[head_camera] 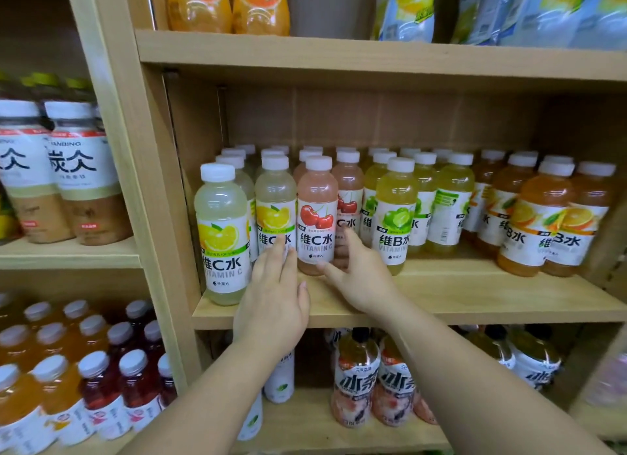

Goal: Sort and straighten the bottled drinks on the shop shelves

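Observation:
On the middle shelf (475, 298) stand rows of white-capped bottles. A pale lemon bottle (222, 237) stands furthest forward at the left, and a second lemon bottle (275, 203) is behind it. A pink cherry bottle (317, 213) is in the middle, with a green lime bottle (395, 213) to its right. Orange bottles (543, 217) fill the right end. My left hand (273, 302) reaches up with straight fingers in front of the second lemon bottle. My right hand (358, 271) is spread open at the right side of the cherry bottle's base, holding nothing.
A wooden upright (152, 183) divides this bay from the left one, which holds tall brown-and-white bottles (81, 173) and red and orange drinks (101, 380) below. Orange and lemon bottles (230, 6) stand on the shelf above. White-labelled bottles (356, 380) sit on the shelf below.

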